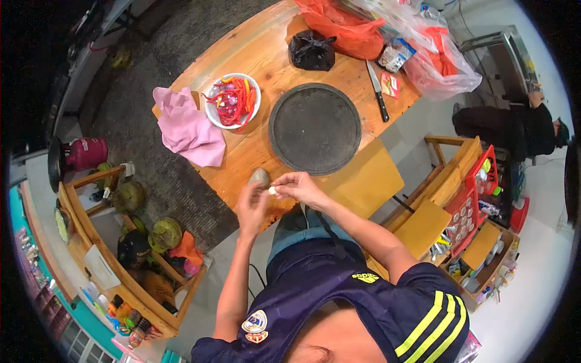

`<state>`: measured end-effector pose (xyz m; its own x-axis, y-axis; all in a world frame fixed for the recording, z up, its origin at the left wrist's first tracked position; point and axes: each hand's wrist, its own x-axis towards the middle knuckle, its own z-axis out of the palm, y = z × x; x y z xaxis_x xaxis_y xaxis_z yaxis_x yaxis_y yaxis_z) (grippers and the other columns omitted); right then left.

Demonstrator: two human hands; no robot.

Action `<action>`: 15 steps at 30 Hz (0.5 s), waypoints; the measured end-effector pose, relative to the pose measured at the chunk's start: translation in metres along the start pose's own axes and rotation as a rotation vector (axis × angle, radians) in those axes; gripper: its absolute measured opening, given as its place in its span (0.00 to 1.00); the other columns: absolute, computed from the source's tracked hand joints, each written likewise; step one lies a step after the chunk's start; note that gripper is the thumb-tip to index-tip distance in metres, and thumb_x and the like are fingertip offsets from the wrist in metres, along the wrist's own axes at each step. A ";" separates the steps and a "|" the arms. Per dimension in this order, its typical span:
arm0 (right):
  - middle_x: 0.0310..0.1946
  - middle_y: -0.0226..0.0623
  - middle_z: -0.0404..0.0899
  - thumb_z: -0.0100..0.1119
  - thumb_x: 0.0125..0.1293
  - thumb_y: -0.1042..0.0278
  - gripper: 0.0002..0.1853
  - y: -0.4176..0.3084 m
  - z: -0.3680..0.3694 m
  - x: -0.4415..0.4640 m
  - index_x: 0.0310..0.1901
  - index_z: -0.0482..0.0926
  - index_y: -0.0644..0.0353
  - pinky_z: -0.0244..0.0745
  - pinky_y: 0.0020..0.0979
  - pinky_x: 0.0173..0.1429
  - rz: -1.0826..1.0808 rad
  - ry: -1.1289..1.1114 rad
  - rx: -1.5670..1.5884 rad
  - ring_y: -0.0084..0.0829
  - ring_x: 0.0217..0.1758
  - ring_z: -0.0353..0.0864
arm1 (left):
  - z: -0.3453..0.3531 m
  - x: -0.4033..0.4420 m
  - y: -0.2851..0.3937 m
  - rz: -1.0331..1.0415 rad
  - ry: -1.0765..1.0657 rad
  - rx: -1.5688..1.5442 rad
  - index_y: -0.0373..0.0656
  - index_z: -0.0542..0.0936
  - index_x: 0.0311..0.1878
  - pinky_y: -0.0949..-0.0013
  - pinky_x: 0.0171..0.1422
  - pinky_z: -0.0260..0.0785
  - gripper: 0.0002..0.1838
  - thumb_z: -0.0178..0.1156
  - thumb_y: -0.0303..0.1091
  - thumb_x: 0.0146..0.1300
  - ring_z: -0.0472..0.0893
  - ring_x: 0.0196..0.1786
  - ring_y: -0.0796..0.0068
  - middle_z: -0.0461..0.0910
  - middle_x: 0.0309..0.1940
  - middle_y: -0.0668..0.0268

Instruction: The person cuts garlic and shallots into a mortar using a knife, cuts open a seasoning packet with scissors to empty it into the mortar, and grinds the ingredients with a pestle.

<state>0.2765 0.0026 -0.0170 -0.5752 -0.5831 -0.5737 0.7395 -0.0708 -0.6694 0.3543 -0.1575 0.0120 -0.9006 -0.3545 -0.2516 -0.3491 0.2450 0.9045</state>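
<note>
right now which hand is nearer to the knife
Right. In the picture, the right hand is below and left of the knife; the left hand is farther off that way.

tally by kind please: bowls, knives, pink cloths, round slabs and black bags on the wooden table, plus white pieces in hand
White round bowl: 1
Black-handled metal knife: 1
Pink crumpled cloth: 1
Round dark slab: 1
Black plastic bag: 1
Small white piece in right hand: 1
Total: 6
</note>
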 end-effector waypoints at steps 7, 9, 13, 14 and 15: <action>0.30 0.37 0.83 0.60 0.63 0.76 0.06 -0.019 -0.035 -0.029 0.41 0.79 0.66 0.79 0.29 0.35 -0.158 0.094 -0.359 0.26 0.31 0.82 | 0.042 0.001 0.022 -0.137 -0.193 -0.199 0.33 0.81 0.43 0.75 0.44 0.73 0.08 0.63 0.24 0.61 0.79 0.40 0.80 0.79 0.39 0.67; 0.33 0.39 0.82 0.61 0.61 0.73 0.09 -0.040 -0.047 -0.042 0.43 0.79 0.64 0.77 0.34 0.37 -0.263 0.245 -0.753 0.32 0.32 0.82 | 0.042 -0.002 0.016 -0.179 -0.169 -0.162 0.34 0.81 0.43 0.75 0.44 0.73 0.08 0.63 0.24 0.61 0.79 0.39 0.80 0.79 0.38 0.67; 0.62 0.48 0.65 0.60 0.62 0.53 0.29 -0.052 -0.081 -0.040 0.60 0.70 0.62 0.65 0.46 0.61 -0.456 0.432 -1.291 0.47 0.64 0.64 | 0.029 -0.006 0.017 -0.355 -0.041 -0.118 0.34 0.81 0.44 0.75 0.46 0.72 0.09 0.63 0.27 0.62 0.80 0.39 0.80 0.80 0.35 0.67; 0.64 0.50 0.61 0.57 0.64 0.49 0.32 -0.045 -0.090 -0.032 0.63 0.67 0.63 0.60 0.50 0.65 -0.513 0.479 -1.401 0.49 0.67 0.60 | 0.027 -0.007 0.016 -0.382 0.027 -0.170 0.33 0.80 0.46 0.73 0.47 0.74 0.12 0.64 0.30 0.62 0.81 0.38 0.77 0.81 0.37 0.63; 0.66 0.52 0.58 0.55 0.65 0.46 0.35 -0.041 -0.097 -0.024 0.66 0.64 0.64 0.55 0.53 0.69 -0.571 0.525 -1.512 0.50 0.70 0.56 | 0.024 -0.006 0.014 -0.396 0.065 -0.180 0.33 0.79 0.46 0.72 0.47 0.74 0.13 0.64 0.30 0.62 0.81 0.38 0.76 0.81 0.37 0.63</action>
<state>0.2258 0.0977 -0.0211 -0.9050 -0.4254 0.0064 -0.3779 0.7967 -0.4716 0.3489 -0.1304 0.0179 -0.6862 -0.4468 -0.5741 -0.6085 -0.0800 0.7895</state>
